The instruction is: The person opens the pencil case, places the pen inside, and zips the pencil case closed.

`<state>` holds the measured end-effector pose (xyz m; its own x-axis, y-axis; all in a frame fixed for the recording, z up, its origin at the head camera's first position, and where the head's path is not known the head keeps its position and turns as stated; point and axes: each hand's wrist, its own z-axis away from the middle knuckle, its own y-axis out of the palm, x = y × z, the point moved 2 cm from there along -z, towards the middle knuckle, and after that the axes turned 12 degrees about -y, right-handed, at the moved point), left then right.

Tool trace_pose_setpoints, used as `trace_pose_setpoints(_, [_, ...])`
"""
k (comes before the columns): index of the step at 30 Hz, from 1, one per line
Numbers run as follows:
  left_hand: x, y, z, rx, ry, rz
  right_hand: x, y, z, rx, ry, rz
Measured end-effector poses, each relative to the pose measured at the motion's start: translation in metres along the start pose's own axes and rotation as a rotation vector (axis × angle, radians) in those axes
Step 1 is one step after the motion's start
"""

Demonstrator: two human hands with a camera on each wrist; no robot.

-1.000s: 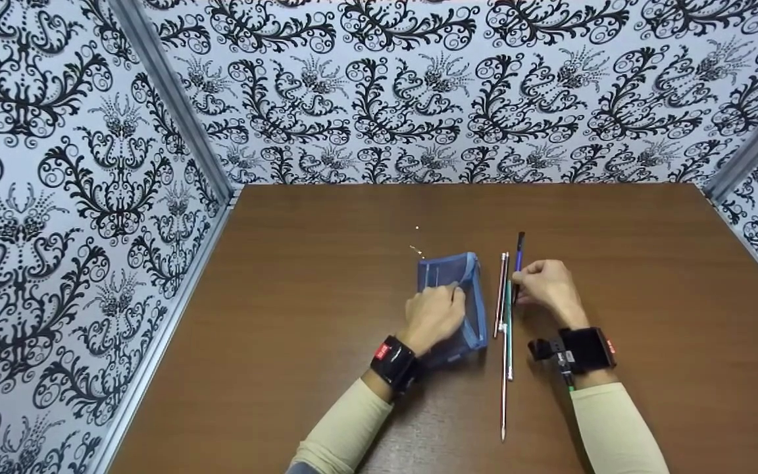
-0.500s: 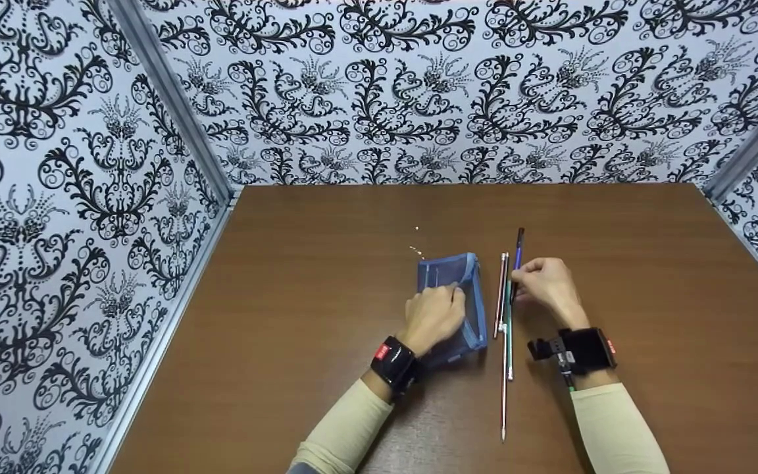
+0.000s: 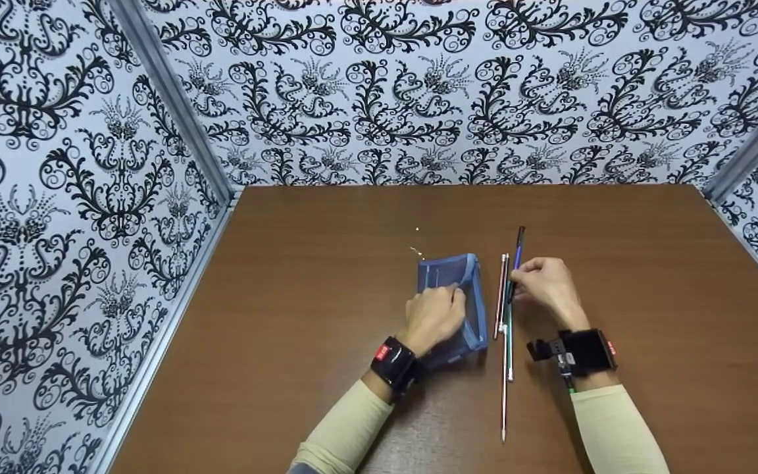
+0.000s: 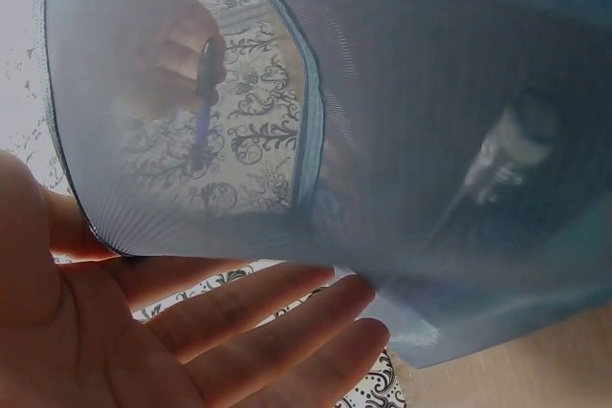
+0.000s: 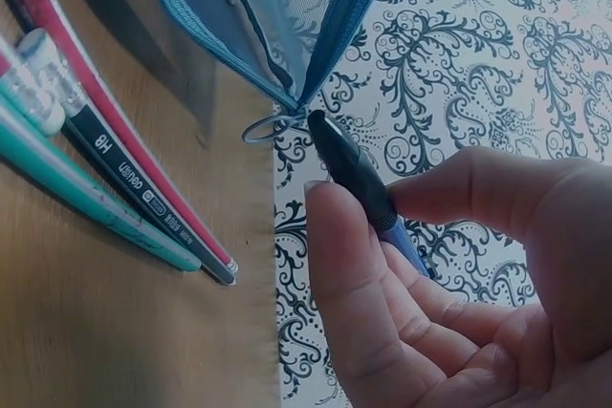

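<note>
In the head view, the blue-and-black pen was right of centre, its long axis nearly upright in the frame, leaning slightly right at the top. The right hand pinched it; the left hand held the blue mesh zip pouch further left, with pencils between pouch and pen.

In the left wrist view, several fingers were straight and spread below the mesh; through it, at upper left, the pen stood near vertical, black end up.

In the right wrist view, thumb and finger pinched the pen near the centre. Its black end pointed upper left, towards the zip corner; whether they touched, I couldn't tell. Its blue barrel ran lower right.
</note>
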<state>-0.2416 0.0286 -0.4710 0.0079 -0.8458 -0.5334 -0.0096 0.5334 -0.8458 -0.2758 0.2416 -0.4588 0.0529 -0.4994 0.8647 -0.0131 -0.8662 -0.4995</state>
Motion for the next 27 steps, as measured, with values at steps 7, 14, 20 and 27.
trace_pose_setpoints(7, [-0.0001,-0.0004,0.0004,-0.022,0.013,-0.001,0.0039,0.0007,0.0009,-0.004,-0.038,0.008])
trace_pose_setpoints(14, [-0.0004,-0.0005,0.0006,-0.011,0.011,-0.005,0.0055,0.0017,0.0016,-0.012,-0.035,-0.052])
trace_pose_setpoints(20, [-0.0006,-0.0005,0.0004,-0.008,0.012,-0.012,0.0068,0.0017,0.0015,-0.019,-0.035,-0.064])
trace_pose_setpoints(27, [-0.0002,-0.0001,0.0005,-0.002,0.007,-0.01,0.007,0.0025,0.0013,-0.019,-0.052,-0.082])
